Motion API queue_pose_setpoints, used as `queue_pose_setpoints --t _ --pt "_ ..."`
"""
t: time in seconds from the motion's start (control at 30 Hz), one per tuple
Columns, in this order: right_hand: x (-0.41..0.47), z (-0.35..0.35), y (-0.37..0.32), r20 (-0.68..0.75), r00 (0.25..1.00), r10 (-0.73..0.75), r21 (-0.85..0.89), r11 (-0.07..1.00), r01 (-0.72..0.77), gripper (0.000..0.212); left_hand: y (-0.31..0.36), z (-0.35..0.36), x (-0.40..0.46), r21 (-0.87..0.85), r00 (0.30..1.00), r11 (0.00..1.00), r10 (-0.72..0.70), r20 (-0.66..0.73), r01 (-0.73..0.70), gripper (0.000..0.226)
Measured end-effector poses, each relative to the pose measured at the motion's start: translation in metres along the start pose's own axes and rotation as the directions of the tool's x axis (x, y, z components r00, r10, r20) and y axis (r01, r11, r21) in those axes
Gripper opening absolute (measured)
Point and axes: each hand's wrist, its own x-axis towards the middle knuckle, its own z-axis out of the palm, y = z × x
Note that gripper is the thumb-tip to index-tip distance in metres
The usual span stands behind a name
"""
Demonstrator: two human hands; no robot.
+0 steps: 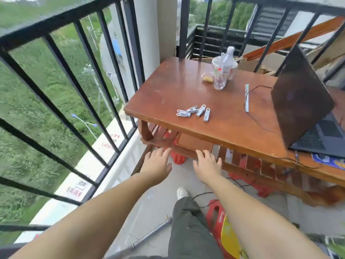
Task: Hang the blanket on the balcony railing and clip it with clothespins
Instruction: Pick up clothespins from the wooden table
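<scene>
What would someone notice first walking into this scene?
Probably the two bare hands, left and right, stretched open toward the wooden table. Next, the grey clothespins near its front edge, and the black railing at left over grass.

Four grey clothespins (pixel 194 112) on one wooden table (pixel 168 94), one open laptop (pixel 306 101), one clear plastic bottle (pixel 223 70), two bare hands, left hand (pixel 156 163), right hand (pixel 207 165), one white shoe (pixel 181 193)
</scene>
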Motion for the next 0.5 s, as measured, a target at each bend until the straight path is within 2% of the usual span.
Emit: queue_pose_setpoints --t 0.23,0.4,0.5 --pt "0.167 -0.058 0.014 0.036 0.995 -0.096 -0.07 0.993 0.098 0.047 0.02 -0.019 0.167 -0.048 0.997 0.995 -0.082 0.01 0.083 0.052" --pt "0.258 -0.08 0.024 0.0 0.982 -0.187 -0.119 0.975 0.185 0.051 0.031 -0.018 0.255 0.013 0.997 0.998 -0.068 -0.035 0.069 0.057" --pt "0.295 -0.078 0.022 -0.012 0.971 -0.237 -0.151 0.961 0.232 0.052 0.025 -0.012 0.287 0.068 0.999 0.997 -0.04 0.019 0.039 0.056"
